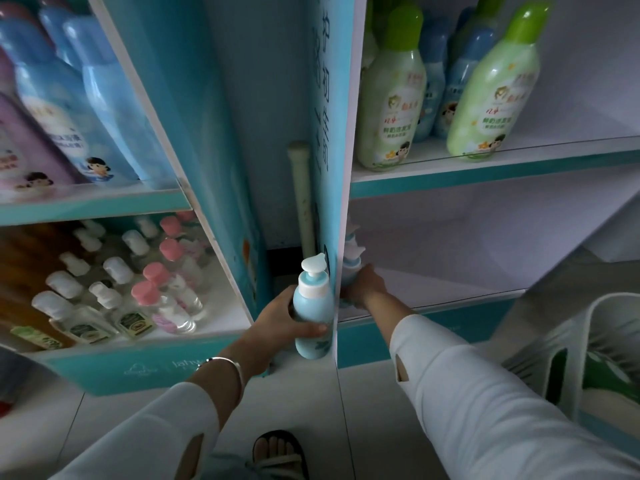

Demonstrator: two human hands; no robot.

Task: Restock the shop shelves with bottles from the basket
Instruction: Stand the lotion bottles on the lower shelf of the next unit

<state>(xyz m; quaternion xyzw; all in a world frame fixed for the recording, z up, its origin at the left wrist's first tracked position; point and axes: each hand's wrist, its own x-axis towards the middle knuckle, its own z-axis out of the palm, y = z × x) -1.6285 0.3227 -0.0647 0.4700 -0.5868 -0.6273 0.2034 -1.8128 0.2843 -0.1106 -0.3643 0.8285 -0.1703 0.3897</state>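
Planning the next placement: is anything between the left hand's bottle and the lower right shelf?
Yes: the side panel stands beside the pump bottle, and the right hand holds a second bottle at the left of the shelf.

Two pale blue pump bottles (311, 306) show near 6 o'clock, one held in each of two hands, the left hand (277, 320) and the right hand (363, 284). At 1 o'clock two large green-capped bottles (491, 98) stand in front with at least two blue-capped bottles (464, 81) behind, and at 10 o'clock there are three tall blue bottles (114, 109) and at least one purple bottle (20, 143). At 8 o'clock there are roughly nine white-capped small bottles (104, 296) and about five pink-capped small bottles (145, 294), and at 4 o'clock one white basket (585, 337).
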